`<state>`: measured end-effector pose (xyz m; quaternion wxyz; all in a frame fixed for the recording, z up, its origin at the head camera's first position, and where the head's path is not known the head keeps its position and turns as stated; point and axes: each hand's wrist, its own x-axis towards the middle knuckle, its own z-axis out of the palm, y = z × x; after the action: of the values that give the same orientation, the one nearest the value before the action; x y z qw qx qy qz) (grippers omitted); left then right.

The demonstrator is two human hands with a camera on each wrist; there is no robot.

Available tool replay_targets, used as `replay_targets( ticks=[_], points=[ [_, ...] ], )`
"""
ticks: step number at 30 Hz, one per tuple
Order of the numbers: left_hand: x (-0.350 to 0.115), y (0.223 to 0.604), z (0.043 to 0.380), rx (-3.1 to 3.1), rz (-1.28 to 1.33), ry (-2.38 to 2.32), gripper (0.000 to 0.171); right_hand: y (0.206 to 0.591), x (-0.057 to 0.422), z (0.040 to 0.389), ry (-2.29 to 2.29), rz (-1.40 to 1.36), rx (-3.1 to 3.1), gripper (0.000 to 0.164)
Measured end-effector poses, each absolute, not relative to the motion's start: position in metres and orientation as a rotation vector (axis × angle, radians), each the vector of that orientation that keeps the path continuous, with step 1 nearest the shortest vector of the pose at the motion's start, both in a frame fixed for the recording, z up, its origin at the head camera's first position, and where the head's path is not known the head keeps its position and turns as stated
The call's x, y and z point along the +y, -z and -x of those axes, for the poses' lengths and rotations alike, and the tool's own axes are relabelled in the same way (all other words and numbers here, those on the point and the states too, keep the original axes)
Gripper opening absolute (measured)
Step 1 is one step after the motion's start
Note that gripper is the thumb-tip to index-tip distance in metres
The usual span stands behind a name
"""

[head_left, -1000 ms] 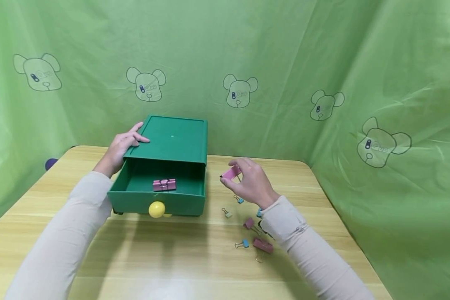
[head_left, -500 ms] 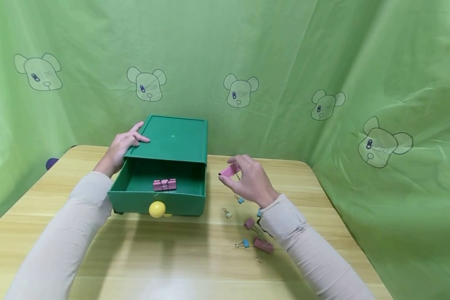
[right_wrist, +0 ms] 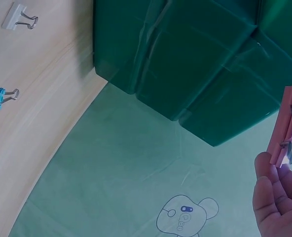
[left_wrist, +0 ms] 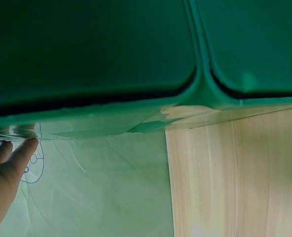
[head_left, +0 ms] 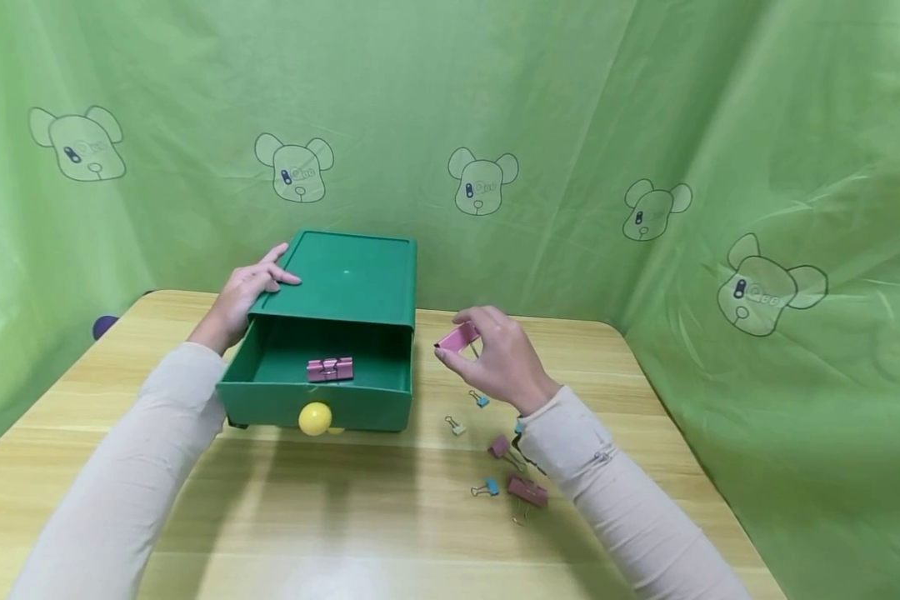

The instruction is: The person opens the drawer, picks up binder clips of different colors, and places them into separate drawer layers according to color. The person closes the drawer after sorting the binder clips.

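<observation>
A green drawer box stands on the table with its drawer pulled out toward me. Inside the drawer lies a pink binder clip. My left hand rests on the box's left top edge, its fingers spread over the top; the left wrist view catches only fingers beside the green wall. To the right of the box, my right hand pinches another large pink binder clip between thumb and fingers, above the table. The right wrist view shows this clip's folded wire handles.
Several loose binder clips lie under and near the right forearm: blue, pale yellow, a blue one, and a pink one. A yellow knob sticks out from the drawer front. Green curtain surrounds the wooden table.
My right hand has drifted slightly left toward the box with the pink binder clip still pinched. The left hand and the drawer have stayed in place.
</observation>
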<state>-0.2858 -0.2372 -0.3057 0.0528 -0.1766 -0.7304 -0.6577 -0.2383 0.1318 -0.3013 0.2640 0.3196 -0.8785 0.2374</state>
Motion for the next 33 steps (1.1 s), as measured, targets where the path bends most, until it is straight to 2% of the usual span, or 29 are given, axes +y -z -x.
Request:
replay_targets(
  ticks=[33],
  points=[
    [-0.238,0.306,0.286,-2.22,0.528,2.006,0.04,0.294,0.121,0.232,-0.678,-0.927,-2.296,0.04]
  ],
)
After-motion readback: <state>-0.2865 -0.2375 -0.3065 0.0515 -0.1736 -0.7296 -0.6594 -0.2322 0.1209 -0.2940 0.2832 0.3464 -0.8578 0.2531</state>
